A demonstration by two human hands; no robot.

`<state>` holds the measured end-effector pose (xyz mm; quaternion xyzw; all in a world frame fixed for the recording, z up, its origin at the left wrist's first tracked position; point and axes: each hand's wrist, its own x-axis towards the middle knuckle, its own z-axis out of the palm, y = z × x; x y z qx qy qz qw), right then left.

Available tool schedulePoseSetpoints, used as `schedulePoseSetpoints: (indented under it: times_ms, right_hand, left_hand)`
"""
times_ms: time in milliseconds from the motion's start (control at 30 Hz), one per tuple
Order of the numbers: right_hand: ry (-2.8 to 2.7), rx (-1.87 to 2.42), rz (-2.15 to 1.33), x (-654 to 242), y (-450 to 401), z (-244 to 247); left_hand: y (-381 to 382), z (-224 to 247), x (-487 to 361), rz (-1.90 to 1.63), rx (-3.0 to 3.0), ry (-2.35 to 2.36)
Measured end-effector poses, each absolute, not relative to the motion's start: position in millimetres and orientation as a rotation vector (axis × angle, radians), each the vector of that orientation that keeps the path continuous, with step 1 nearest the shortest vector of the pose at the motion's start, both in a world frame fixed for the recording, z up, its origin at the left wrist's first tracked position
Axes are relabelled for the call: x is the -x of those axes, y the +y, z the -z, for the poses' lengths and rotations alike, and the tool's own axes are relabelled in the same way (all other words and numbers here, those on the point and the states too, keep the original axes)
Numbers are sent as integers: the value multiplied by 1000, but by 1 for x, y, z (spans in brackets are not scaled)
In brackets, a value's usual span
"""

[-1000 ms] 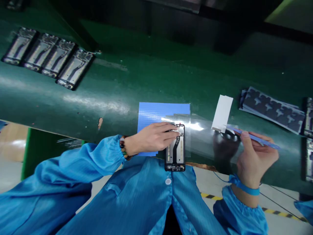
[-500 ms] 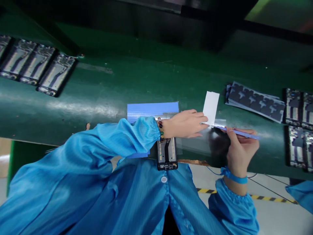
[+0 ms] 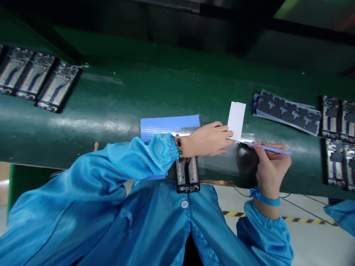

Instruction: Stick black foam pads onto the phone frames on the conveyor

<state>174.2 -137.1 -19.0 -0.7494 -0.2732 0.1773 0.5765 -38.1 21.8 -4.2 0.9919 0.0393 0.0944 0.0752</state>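
At a green workbench [image 3: 116,125], I leaned in with my left hand [image 3: 206,140] stretched across my front, palm down, its fingers loosely bent at the lower end of a white strip [image 3: 236,120]; whether they pinched the strip or merely rested against it, I cannot tell. My right hand [image 3: 273,164] gripped a slender violet-blue tool [image 3: 276,149] between thumb and fingers, its tip pointing left, close to the strip's lower end and my left fingertips. A small piece of clear film [image 3: 248,137] lay just beside that tip. The open-backed phone [image 3: 188,175] sat directly in front of me, its upper part hidden under my left hand and wrist and its lower end reaching past the bench edge, near my blue coat [image 3: 158,218]. Left of the phone, partly covered by my sleeve, lay a blue sheet [image 3: 169,123]. A beaded bracelet [image 3: 179,149] circled my left wrist, a blue band [image 3: 267,199] my right. To the right, a fanned stack of dark-patterned sheets [image 3: 288,112] lay near four more opened phones [image 3: 330,120], some cut off by the frame; a slanted row of similar units [image 3: 57,88] stretched along the far left.
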Motion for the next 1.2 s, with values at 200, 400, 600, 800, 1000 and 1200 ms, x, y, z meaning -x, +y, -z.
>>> schedulePoseSetpoints:
  times_ms: [200,400,600,800,1000,1200]
  right_hand:
    - [-641,1770,-420,-173,-136,21]
    - [-589,1674,-430,-180,-135,16]
    - [-611,1554,-504,-137,-147,-4]
    - [-696,1540,-765,-84,-150,7]
    - [-722,1527,-805,-71,-146,14]
    - [-796,1565,-848,-62,-165,8]
  left_hand:
    - [21,3,39,-256,-2963,127]
    - [21,4,38,-220,-2916,123]
    - [33,-13,105,-449,-2823,275]
    - [15,-11,192,-507,-2784,410]
    - [-9,0,197,-467,-2858,429]
    - [-21,11,191,-733,-2867,515]
